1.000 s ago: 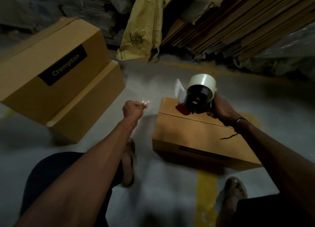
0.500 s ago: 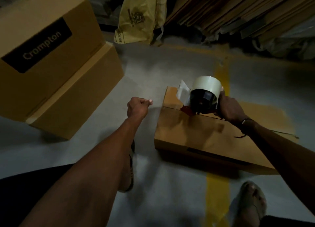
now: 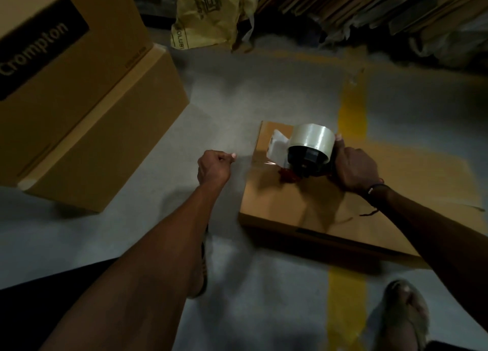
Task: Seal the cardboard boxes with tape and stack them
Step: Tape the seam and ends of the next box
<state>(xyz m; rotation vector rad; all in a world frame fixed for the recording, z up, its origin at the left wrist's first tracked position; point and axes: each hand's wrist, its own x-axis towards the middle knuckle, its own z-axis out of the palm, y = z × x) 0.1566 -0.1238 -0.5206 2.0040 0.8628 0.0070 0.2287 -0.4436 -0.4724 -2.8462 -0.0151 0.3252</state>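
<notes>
I have the tape dispenser (image 3: 307, 152) gripped in my right hand (image 3: 355, 170), its nose down near the left end of the flat cardboard box (image 3: 311, 208) lying on the floor (image 3: 237, 94). My left hand (image 3: 214, 167) hangs just off the box's left edge, fingers (image 3: 232, 155) curled and pinching what looks like the free end of clear tape, though the strip is too faint to be sure of. My worry is that the tape folds onto itself or lands askew of the seam if I let tension slacken, or that the light box slides when I drag the dispenser. Two stacked boxes (image 3: 87, 108) wait well apart on the left.
</notes>
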